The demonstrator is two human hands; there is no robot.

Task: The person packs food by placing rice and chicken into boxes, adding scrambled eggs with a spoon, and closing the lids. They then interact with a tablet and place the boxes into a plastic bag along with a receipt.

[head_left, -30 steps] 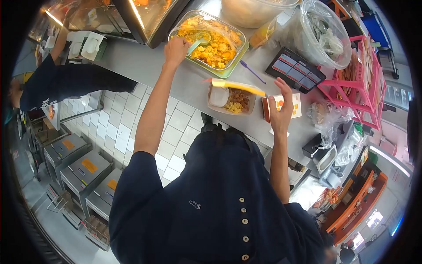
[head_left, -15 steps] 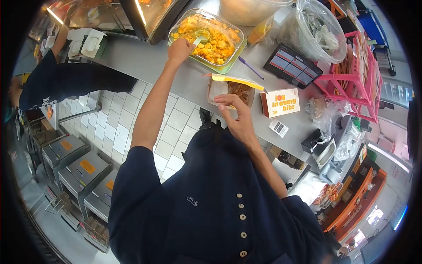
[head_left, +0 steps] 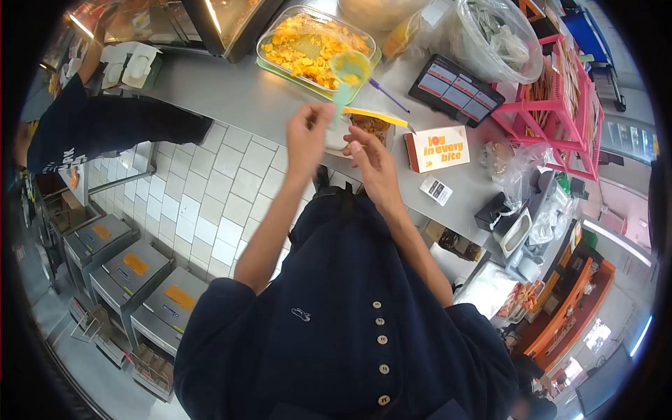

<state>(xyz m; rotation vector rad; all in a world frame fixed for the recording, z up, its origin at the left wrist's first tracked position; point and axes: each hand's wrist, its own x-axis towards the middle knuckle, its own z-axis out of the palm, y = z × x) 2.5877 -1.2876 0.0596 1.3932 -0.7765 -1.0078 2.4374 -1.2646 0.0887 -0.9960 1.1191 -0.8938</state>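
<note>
A pale green ladle (head_left: 348,68) is raised in my left hand (head_left: 308,133), its handle between closed fingers and its bowl over the near right edge of the food tray (head_left: 364,40). That clear tray of yellow-orange chopped food (head_left: 301,42) rests on a green base. Closer to me stands an open takeaway box (head_left: 336,142) with brown food inside, its yellow-edged lid flap standing up at the far side. At the box's near edge my right hand (head_left: 376,168) has its thumb and bent fingers around the rim. Motion blurs my left hand slightly.
A printed carton (head_left: 437,148) and a small label (head_left: 435,190) lie right of the box. Beyond are a purple pen (head_left: 388,94), a tablet (head_left: 455,91), a bag-lined tub (head_left: 500,42) and a pink rack (head_left: 563,105). Another person (head_left: 105,129) stands at left.
My left hand has lifted the ladle out of the food and brought it toward me, near the takeaway box. My right hand stays at the box's near edge.
</note>
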